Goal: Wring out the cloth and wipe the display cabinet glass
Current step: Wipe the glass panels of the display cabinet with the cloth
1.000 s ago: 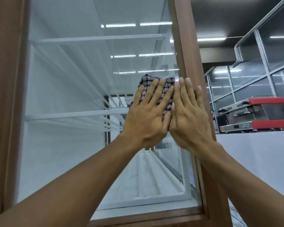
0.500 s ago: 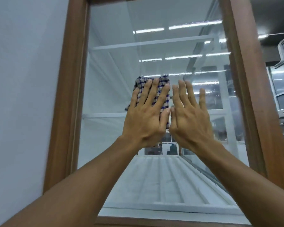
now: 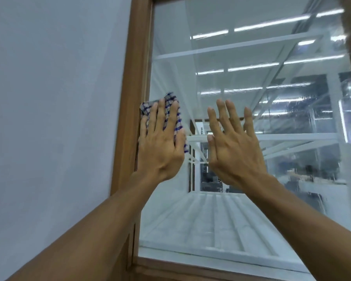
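Note:
A blue-and-white checked cloth (image 3: 146, 108) lies flat on the display cabinet glass (image 3: 251, 216), right against the left wooden frame (image 3: 130, 88). My left hand (image 3: 160, 147) covers most of the cloth and presses it to the pane with fingers spread. My right hand (image 3: 233, 151) rests flat on the bare glass a short way to the right, fingers apart, holding nothing. The two hands do not touch.
A plain pale wall (image 3: 49, 118) fills the left of the view beside the frame. White shelves (image 3: 231, 45) and a slatted white floor (image 3: 211, 220) show inside the cabinet. The bottom wooden rail (image 3: 190, 270) runs below the pane.
Both hands and the cloth have swept left across the glass, from the right frame to the left frame. The hands, side by side before, have separated, and the right hand is off the cloth.

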A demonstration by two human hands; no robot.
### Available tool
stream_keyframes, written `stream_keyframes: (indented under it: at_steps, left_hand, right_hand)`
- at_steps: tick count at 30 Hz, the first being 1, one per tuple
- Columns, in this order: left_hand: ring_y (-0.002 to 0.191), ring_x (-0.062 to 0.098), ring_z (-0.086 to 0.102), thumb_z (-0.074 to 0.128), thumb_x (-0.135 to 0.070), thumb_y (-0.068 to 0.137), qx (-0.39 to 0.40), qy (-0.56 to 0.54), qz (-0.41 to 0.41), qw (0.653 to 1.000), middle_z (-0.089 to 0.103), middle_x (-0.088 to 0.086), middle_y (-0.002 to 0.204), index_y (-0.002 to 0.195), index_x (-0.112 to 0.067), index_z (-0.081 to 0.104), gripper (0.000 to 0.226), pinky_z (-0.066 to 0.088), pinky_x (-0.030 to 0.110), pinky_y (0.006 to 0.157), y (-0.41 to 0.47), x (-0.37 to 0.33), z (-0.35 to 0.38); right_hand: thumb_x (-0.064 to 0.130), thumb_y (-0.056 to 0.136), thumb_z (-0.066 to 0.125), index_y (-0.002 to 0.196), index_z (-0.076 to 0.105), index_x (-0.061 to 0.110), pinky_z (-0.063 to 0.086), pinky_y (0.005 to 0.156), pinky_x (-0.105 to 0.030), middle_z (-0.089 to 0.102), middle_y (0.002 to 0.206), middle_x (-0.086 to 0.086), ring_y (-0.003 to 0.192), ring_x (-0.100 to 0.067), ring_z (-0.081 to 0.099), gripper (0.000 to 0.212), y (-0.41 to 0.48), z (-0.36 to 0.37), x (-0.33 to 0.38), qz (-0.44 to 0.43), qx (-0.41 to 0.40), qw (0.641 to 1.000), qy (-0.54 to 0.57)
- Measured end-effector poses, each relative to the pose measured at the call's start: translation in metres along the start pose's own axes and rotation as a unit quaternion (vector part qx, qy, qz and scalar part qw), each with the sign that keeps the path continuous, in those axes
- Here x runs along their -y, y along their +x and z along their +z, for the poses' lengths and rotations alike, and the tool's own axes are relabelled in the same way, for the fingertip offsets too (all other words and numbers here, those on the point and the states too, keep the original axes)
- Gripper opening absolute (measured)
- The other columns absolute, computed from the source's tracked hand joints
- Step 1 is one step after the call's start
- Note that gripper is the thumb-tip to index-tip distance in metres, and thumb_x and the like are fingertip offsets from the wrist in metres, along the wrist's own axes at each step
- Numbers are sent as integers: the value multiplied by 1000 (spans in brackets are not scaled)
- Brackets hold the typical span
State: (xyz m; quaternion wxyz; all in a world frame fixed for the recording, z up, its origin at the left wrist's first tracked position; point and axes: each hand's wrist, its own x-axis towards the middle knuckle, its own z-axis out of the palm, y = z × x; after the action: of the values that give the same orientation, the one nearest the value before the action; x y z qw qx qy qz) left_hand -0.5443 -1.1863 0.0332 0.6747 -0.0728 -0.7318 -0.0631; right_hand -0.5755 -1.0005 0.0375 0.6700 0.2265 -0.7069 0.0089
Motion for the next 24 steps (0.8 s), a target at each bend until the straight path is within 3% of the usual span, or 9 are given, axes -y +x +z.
stream_keyframes:
  at_steps: [5,9,10,14,19,24]
  left_hand:
    - [160,16,-10,23,-45,106,18,3,109,994,-4,2,175,166,-25,6,66,-5,46,130,-29,-35,16]
    - [159,17,-15,11,-49,102,10,-3,21,1000,-10,3,174,166,-26,-2,70,-13,44,128,31,-85,22]
    - [159,17,-17,11,-48,102,19,-6,34,999,-12,3,174,166,-25,-4,69,-13,45,128,35,-102,26]
    - [159,15,-17,14,-48,105,50,2,186,981,-11,2,174,165,-28,-3,66,-11,44,129,24,-120,35]
    - [159,15,-17,12,-51,103,32,-8,73,997,-13,1,174,166,-29,-4,68,-13,44,128,75,-144,36]
    - [159,20,-16,14,-49,103,54,-14,136,989,-13,5,174,166,-24,-3,69,-13,48,128,109,-226,50]
  right_hand:
    - [41,105,16,162,17,16,-3,126,-54,6,171,-11,159,-27,1,63,-15,-8,-16,-17,-13,1000,-8]
    - [43,104,11,163,8,19,-8,126,-53,-2,171,-9,158,-24,-7,64,-18,-20,-47,33,-8,999,-2]
    - [42,103,11,163,7,20,-10,126,-52,-3,171,-9,158,-23,-9,64,-18,-24,-57,47,-9,999,2]
    - [42,103,11,163,3,23,-8,127,-52,-6,171,-9,158,-22,-11,64,-23,-46,-105,69,6,998,-10]
    - [53,97,3,162,0,26,-8,126,-56,-17,168,-12,155,-23,-21,70,-37,-83,-172,102,40,989,-95]
    - [52,98,4,160,-3,21,-5,127,-55,-14,169,-10,156,-21,-19,70,-52,-90,-202,109,33,988,-107]
